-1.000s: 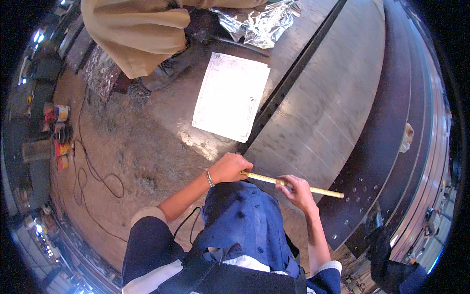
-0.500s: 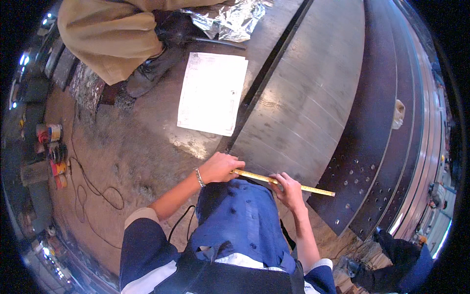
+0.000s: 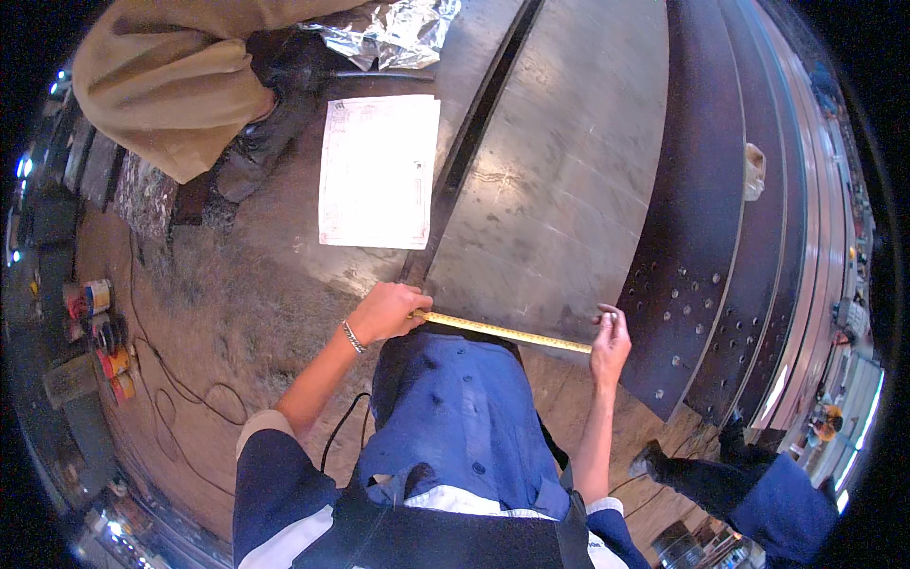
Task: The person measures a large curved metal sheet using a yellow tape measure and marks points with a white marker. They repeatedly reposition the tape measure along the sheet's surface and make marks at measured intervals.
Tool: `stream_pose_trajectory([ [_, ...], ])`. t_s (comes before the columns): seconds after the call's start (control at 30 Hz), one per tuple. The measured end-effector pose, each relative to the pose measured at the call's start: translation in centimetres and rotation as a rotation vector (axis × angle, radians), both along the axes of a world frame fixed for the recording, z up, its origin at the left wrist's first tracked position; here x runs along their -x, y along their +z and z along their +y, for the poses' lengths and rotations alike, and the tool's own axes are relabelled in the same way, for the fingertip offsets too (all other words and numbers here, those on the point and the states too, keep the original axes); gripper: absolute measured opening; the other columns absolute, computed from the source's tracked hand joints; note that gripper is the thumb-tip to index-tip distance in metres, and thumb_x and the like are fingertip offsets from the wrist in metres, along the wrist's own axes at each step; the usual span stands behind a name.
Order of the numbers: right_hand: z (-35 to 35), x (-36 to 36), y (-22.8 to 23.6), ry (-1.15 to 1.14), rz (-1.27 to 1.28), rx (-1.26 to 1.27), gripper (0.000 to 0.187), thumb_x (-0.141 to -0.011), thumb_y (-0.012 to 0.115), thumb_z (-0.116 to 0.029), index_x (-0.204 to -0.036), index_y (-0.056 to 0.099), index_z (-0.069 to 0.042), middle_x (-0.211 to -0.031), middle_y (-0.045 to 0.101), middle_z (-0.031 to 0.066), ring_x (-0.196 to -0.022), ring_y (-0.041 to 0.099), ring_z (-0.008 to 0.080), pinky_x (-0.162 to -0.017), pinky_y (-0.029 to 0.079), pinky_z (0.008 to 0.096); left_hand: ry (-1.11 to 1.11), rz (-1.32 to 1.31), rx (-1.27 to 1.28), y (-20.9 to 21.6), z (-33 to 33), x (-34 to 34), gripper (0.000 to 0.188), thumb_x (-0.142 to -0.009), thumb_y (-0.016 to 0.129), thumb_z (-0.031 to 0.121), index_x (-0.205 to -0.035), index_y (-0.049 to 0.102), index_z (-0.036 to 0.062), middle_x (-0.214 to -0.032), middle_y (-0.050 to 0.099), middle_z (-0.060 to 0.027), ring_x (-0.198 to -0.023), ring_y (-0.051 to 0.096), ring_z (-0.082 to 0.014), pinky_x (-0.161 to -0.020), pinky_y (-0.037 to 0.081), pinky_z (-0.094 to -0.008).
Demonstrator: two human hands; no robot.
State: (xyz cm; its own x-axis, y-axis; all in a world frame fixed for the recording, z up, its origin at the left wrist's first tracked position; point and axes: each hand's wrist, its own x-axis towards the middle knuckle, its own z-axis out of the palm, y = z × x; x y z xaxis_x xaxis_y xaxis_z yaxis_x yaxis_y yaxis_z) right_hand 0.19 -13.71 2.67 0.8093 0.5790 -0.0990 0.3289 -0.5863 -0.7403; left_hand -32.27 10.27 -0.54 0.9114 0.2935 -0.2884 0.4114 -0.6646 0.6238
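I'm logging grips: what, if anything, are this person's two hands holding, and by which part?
A yellow measuring tape: the left hand grips it at one end of the stretch that shows, the right hand at the other.

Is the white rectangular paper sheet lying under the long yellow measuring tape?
No, the paper sheet lies beyond and apart from the measuring tape, which stretches between the left hand and the right hand.

A yellow, dark-ticked tape measure (image 3: 507, 332) shows between left grip (image 3: 414, 311) and right grip (image 3: 609, 341); beyond them we see a white sheet (image 3: 379, 173) and a grey plate (image 3: 564, 180) streaked pale.
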Motion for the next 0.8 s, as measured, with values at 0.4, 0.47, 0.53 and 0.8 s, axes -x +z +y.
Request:
stream_pose_trajectory([
  [0.4,-10.7,-3.7,-4.4,-0.225,-0.154,0.321,0.023,-0.101,0.052,-0.020,-0.106,0.068,-0.004,-0.073,0.067,0.0095,-0.070,0.067,0.0204,-0.067,0.050,0.0349,-0.032,0.058,-0.010,-0.5,0.6,-0.2,0.015,-0.078,0.074,0.020,-0.090,0.068,0.0111,-0.087,0.068,-0.0084,-0.084,0.068,-0.0315,-0.070,0.055,-0.0454],
  [0.47,-11.7,-3.6,-5.5,-0.279,-0.158,0.343,0.021,-0.098,0.055,-0.019,-0.101,0.070,-0.004,-0.078,0.070,0.0121,-0.072,0.068,0.0235,-0.070,0.052,0.0365,-0.042,0.074,-0.015,-0.4,0.7,-0.3,0.015,-0.078,0.074,0.020,-0.089,0.069,0.0111,-0.088,0.068,-0.0083,-0.084,0.068,-0.0314,-0.070,0.055,-0.0455],
  [0.53,-13.1,-3.8,-7.2,-0.280,-0.193,0.369,0.021,-0.097,0.058,-0.020,-0.099,0.070,-0.004,-0.080,0.071,0.0135,-0.073,0.068,0.0252,-0.072,0.052,0.0369,-0.045,0.077,-0.016,-0.3,0.8,-0.2,0.015,-0.078,0.074,0.020,-0.089,0.069,0.0112,-0.088,0.068,-0.0083,-0.084,0.068,-0.0314,-0.070,0.055,-0.0457],
  [0.8,-12.7,-3.2,-8.2,-0.266,-0.109,0.425,0.021,-0.090,0.067,-0.024,-0.098,0.072,-0.004,-0.087,0.073,0.0137,-0.082,0.069,0.0247,-0.078,0.052,0.0368,-0.033,0.056,-0.034,-0.8,1.2,-0.3,0.016,-0.077,0.075,0.023,-0.087,0.070,0.0119,-0.086,0.069,-0.0083,-0.084,0.069,-0.0304,-0.070,0.055,-0.0458],
])
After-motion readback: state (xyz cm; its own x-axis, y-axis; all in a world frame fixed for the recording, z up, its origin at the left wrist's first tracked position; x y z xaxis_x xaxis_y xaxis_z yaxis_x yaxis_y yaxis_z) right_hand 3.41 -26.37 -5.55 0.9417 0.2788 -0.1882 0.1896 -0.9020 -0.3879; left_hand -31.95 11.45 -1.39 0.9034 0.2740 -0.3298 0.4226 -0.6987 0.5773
